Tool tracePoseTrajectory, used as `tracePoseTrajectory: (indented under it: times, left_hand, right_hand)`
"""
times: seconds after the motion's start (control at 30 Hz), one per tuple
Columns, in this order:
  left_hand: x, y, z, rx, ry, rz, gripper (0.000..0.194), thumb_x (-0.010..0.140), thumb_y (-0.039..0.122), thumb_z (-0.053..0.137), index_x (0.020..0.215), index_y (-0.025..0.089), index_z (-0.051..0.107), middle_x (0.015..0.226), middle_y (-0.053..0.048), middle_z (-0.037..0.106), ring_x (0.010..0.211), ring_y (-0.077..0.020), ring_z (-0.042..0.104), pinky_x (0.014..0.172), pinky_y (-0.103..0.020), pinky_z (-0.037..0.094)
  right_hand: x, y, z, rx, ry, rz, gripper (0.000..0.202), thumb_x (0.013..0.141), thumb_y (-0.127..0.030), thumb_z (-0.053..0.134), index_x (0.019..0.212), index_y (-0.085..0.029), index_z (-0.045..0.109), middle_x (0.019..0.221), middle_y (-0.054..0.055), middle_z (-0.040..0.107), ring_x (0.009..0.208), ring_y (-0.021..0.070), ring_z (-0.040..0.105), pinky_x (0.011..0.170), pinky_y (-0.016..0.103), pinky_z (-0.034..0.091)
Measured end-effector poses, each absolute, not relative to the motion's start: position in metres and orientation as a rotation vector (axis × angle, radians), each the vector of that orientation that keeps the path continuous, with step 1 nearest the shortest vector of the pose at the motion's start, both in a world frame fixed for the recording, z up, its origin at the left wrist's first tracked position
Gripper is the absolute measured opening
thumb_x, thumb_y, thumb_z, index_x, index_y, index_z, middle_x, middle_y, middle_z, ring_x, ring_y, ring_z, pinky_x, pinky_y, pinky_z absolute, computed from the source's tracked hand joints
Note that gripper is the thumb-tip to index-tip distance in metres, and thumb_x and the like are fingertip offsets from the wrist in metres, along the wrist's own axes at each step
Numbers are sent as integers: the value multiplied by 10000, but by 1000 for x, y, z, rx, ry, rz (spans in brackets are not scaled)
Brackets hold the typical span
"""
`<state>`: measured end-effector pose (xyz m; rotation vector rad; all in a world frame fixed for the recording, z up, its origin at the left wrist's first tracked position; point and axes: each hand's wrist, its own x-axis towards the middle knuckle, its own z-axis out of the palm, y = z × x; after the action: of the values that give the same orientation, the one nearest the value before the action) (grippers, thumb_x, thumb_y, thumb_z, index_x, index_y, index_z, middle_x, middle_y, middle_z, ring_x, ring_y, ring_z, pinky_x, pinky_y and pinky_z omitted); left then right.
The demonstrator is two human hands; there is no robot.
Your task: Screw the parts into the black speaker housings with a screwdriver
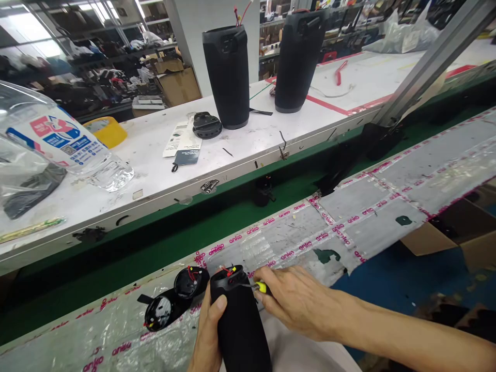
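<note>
My left hand (210, 330) is wrapped round the side of a black cylindrical speaker (242, 330), tilted toward me with its top end open. Red wires and yellow connectors (232, 270) show in that opening. In my right hand (290, 299) is a screwdriver (262, 287) with a yellow and black handle. Its shaft points left to the upper rim of the speaker; whether the tip touches a screw is too small to tell. Left of the speaker, two round black speaker parts (189, 283) with wires lie on the taped ledge.
Two more black speakers (228, 77) stand on the white shelf (155, 170), near a black cap (207, 125) and printed cards. A plastic bottle (65, 139) and yellow tape roll (106, 132) are at the left. A green conveyor belt (155, 248) runs below; a metal post (430, 62) rises at right.
</note>
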<state>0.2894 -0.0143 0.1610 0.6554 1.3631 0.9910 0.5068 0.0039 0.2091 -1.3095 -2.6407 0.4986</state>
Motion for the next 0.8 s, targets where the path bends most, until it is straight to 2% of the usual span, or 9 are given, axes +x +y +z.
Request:
tracePoseTrajectory:
  times: [0.1, 0.17, 0.3, 0.43, 0.6, 0.7, 0.8]
  left_hand:
    - [288, -14, 168, 621, 1368, 971, 625, 775, 526, 741, 1325, 255, 622, 1230, -69, 754, 1270, -349, 621, 1111, -464, 472]
    - [287, -13, 172, 638, 1365, 971, 638, 737, 517, 788, 1297, 251, 638, 1193, -65, 767, 1227, -352, 647, 1081, -452, 490]
    - [286, -11, 177, 695, 1373, 978, 633, 693, 508, 823, 1233, 214, 672, 1126, -79, 779, 1151, -360, 680, 1037, -442, 507]
    - [287, -11, 177, 725, 1397, 970, 600, 702, 504, 816, 1199, 204, 664, 1119, -89, 771, 1100, -356, 696, 977, -436, 530]
    - [286, -13, 174, 757, 1466, 981, 657, 676, 520, 831, 1219, 205, 640, 1127, -100, 763, 1110, -354, 692, 997, -434, 516]
    - [287, -14, 171, 783, 1524, 1005, 664, 662, 537, 833, 1201, 195, 648, 1142, -105, 754, 1124, -352, 683, 1012, -439, 513]
    - [289, -17, 168, 808, 1592, 1024, 687, 666, 579, 810, 1211, 202, 630, 1129, -94, 746, 1112, -343, 683, 997, -441, 524]
  right_hand:
    - [504, 1, 211, -1263, -2736, 427, 41, 984, -175, 508, 1005, -210, 514, 889, 22, 654, 614, 206, 607, 564, 333, 327]
    - [502, 1, 212, -1287, -2759, 447, 1, 1005, -206, 511, 1004, -206, 511, 872, 26, 652, 624, 222, 620, 563, 342, 335]
    - [494, 2, 214, -1377, -2706, 531, 113, 1060, -304, 477, 1071, -194, 502, 859, 36, 674, 653, 251, 656, 582, 359, 371]
    - [489, 1, 212, -1386, -2729, 492, 125, 1077, -316, 438, 1084, -202, 487, 859, 40, 670, 651, 262, 651, 573, 363, 368]
    - [487, -3, 203, -1378, -2737, 498, 121, 1084, -316, 413, 1049, -217, 473, 801, 22, 647, 590, 252, 618, 556, 363, 354]
    - [485, -10, 196, -1378, -2701, 376, 102, 1081, -304, 406, 1059, -223, 463, 797, 16, 625, 585, 246, 594, 572, 365, 366]
    - [481, -20, 190, -1421, -2641, 209, 53, 1058, -224, 414, 1085, -215, 460, 807, 17, 608, 604, 239, 590, 595, 365, 386]
